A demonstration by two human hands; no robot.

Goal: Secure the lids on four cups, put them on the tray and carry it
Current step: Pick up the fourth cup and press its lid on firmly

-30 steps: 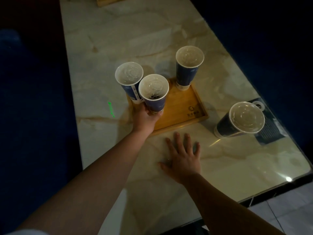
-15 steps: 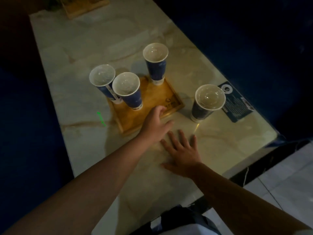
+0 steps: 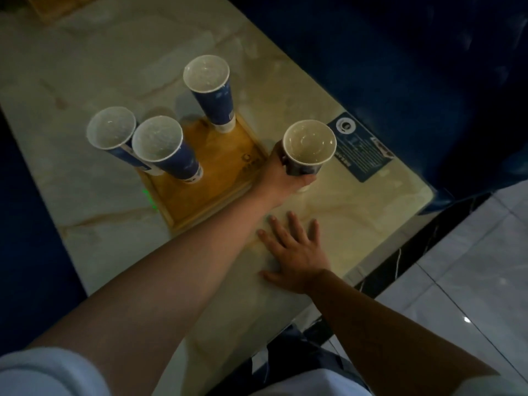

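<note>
Three tall blue lidded cups stand on the wooden tray point(image 3: 217, 181): one at its left edge point(image 3: 113, 135), one beside it point(image 3: 160, 141), and one at the far corner point(image 3: 208, 78). A fourth lidded cup point(image 3: 310, 144) sits just right of the tray, and my left hand point(image 3: 281, 178) grips its lower body from the tray side. My right hand point(image 3: 294, 247) lies flat on the marble table point(image 3: 85, 81), fingers spread, nearer to me than the tray.
A dark printed card point(image 3: 363, 150) lies on the table to the right of the held cup. The table's right edge drops to a tiled floor point(image 3: 471, 267). Dark blue seating runs along both long sides. Another wooden item point(image 3: 48, 7) sits at the far end.
My left hand left the cup on the tray, swept right past the tray's front corner and took hold of the fourth cup. My right hand stayed flat on the table.
</note>
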